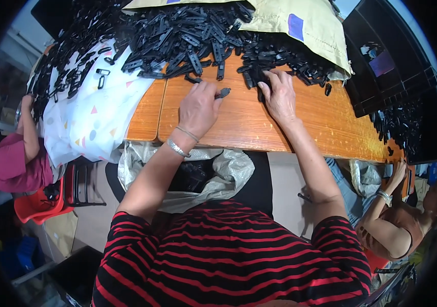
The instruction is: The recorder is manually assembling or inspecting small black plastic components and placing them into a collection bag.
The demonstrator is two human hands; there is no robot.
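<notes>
My left hand (198, 108) is closed over the orange-brown wooden tabletop (239, 120), gripping a small black plastic part (223, 92) whose end sticks out past the thumb. Another dark piece shows just beyond its knuckles. At the front edge of the smaller heap, my right hand (281, 97) has its thumb and fingers bent around a black plastic part (261, 93), mostly covered by the hand. Beyond both hands lies a large pile of long black slotted parts (177, 41). Shorter black pieces (300, 66) spread to the right.
A yellowish sack (300, 30) lies over the far parts. White patterned sheeting (96, 112) with loose black rings covers the left side. A black crate (389, 61) stands right. In my lap is an open white woven sack (228, 171). People sit at both sides.
</notes>
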